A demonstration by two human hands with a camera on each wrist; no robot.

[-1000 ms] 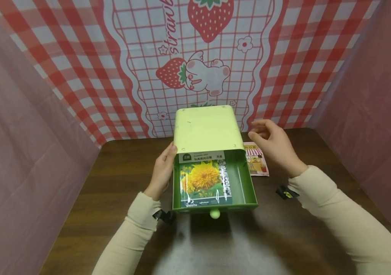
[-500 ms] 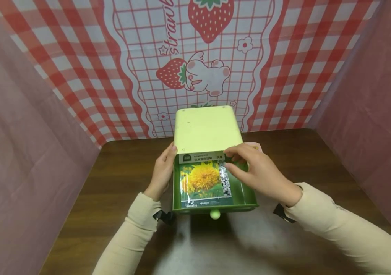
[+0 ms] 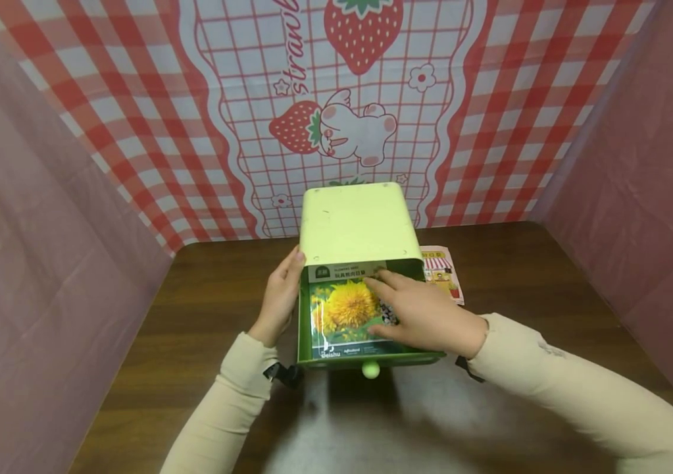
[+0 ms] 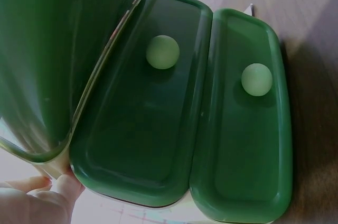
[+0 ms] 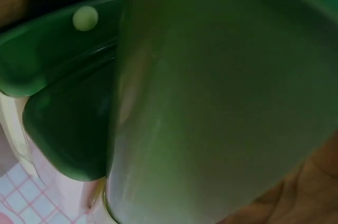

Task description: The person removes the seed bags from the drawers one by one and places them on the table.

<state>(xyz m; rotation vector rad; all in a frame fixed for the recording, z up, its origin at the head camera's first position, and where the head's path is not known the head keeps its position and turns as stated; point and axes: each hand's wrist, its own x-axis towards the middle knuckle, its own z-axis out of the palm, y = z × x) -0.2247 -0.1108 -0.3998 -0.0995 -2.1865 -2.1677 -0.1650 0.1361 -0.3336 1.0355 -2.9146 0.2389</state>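
A small chest of drawers (image 3: 356, 220) with a pale yellow-green shell stands on the table, its green top drawer (image 3: 370, 360) pulled out. Inside the drawer lies a flower seed packet (image 3: 345, 309) with a yellow bloom printed on it. My left hand (image 3: 277, 296) rests against the left side of the shell, near its front edge. Over the packet's right part is my right hand (image 3: 425, 313), fingers extended and spread, fingertips right at the packet's surface. In the right wrist view the drawer wall hides most of that hand.
Beside the chest, on the right, a pink packet (image 3: 443, 270) with a shopfront picture lies on the wooden table (image 3: 206, 329). Two lower drawers (image 4: 142, 108) with round knobs are closed. Pink curtains (image 3: 626, 164) flank the table, and a strawberry-print cloth (image 3: 490, 118) hangs behind.
My right hand has moved left and down from beside the chest into the open drawer, over the seed packet. The left hand, chest and packet stay in place.
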